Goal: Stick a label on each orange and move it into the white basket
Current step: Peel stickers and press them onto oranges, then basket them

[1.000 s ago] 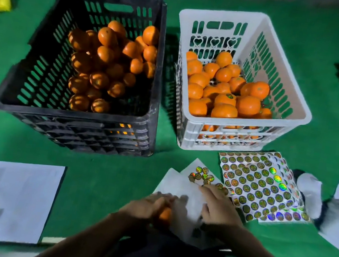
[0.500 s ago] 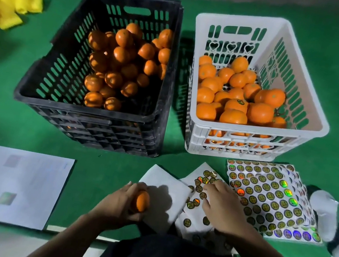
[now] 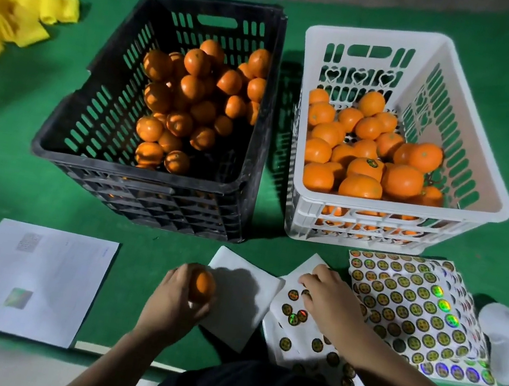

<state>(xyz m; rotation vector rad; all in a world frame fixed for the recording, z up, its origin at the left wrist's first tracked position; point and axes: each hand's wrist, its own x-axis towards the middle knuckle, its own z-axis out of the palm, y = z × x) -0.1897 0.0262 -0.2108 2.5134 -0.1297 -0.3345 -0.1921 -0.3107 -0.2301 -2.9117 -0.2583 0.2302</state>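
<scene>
Below, two hands [image 3: 176, 301] [image 3: 334, 302], one orange [image 3: 202, 286], two crates [image 3: 149, 171] [image 3: 402, 207]

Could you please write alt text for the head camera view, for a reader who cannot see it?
A person's left hand holds an orange while the right hand reaches onto a partly used sticker sheet on a green table. Behind stand a black crate and a white basket, both holding oranges.
</scene>
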